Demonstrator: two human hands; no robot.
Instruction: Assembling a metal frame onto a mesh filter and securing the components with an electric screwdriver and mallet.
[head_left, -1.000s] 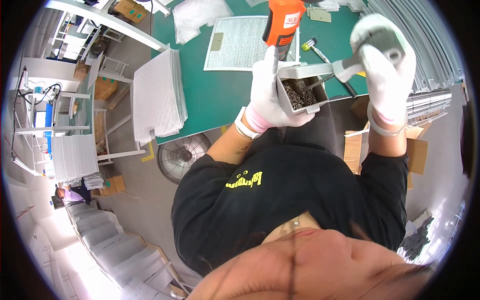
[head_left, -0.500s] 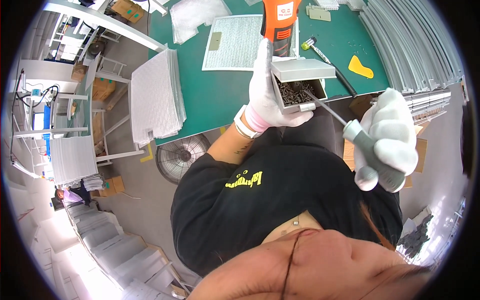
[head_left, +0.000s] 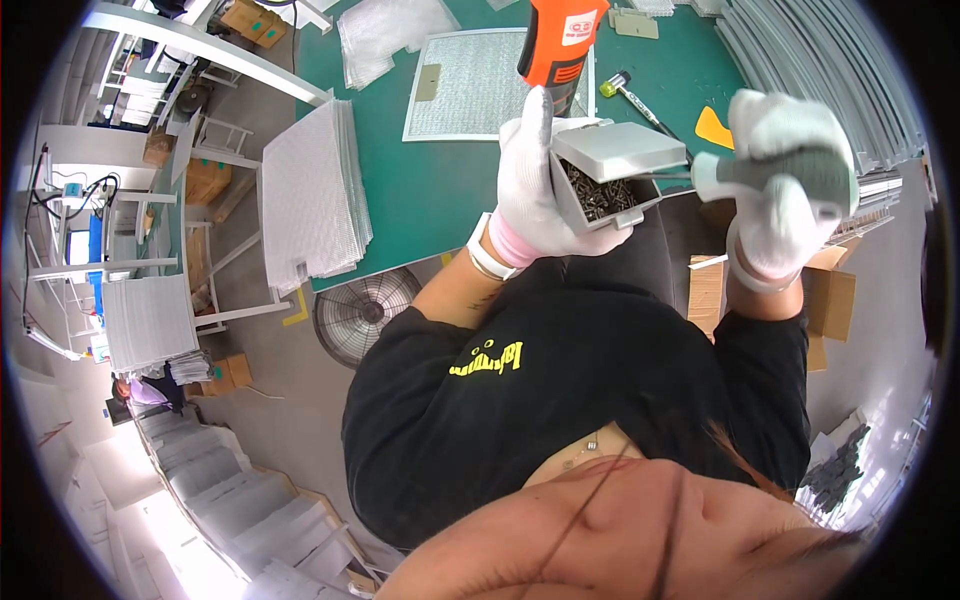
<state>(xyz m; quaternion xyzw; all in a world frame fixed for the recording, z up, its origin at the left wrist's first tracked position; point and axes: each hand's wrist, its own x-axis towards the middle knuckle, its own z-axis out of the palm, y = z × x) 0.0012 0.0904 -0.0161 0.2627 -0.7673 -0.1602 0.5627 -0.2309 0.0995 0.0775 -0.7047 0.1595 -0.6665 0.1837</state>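
Two gloved hands work near the green bench [head_left: 440, 190]. Left hand [head_left: 535, 195] is curled around a grey box [head_left: 605, 175] of dark screws, held up just off the bench's near edge. Right hand [head_left: 790, 190] is wrapped tight around a screwdriver [head_left: 760, 175], its shaft pointing left into the box.

We hold our gloved left hand [head_left: 540, 195] raised, fingers curled in a grip, thumb pointing up. Our gloved right hand [head_left: 790, 185] sits level beside it, closed in a fist, both forearms bare.
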